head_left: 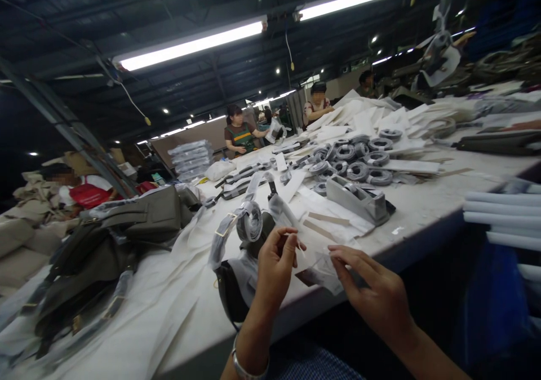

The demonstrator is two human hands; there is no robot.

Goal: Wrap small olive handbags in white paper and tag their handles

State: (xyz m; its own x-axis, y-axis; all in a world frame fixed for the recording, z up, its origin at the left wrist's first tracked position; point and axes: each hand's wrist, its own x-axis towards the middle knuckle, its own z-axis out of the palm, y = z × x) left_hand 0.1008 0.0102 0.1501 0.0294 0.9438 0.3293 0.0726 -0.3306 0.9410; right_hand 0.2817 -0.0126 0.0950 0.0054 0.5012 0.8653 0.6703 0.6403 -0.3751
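Observation:
My left hand [276, 264] is closed in a pinch beside a handbag [234, 290] with film-wrapped handles. A thin pale strand shows at its fingertips, but I cannot make out what it belongs to. My right hand [374, 287] pinches the edge of a small clear plastic bag [332, 273], which hangs between both hands over the table's front edge. Something brown and pale shows in or behind the bag. Behind my left hand stands a coil of strap [250, 222] wrapped in film, touching the handbag.
Coiled wrapped straps [357, 171] and white sheets [367, 118] cover the white table [406, 233]. A grey moulded piece [357, 199] lies ahead on the right. Dark bags [97, 261] lie at left. Co-workers, one in a striped apron [244, 137], stand beyond. White rolls [499, 208] are at right.

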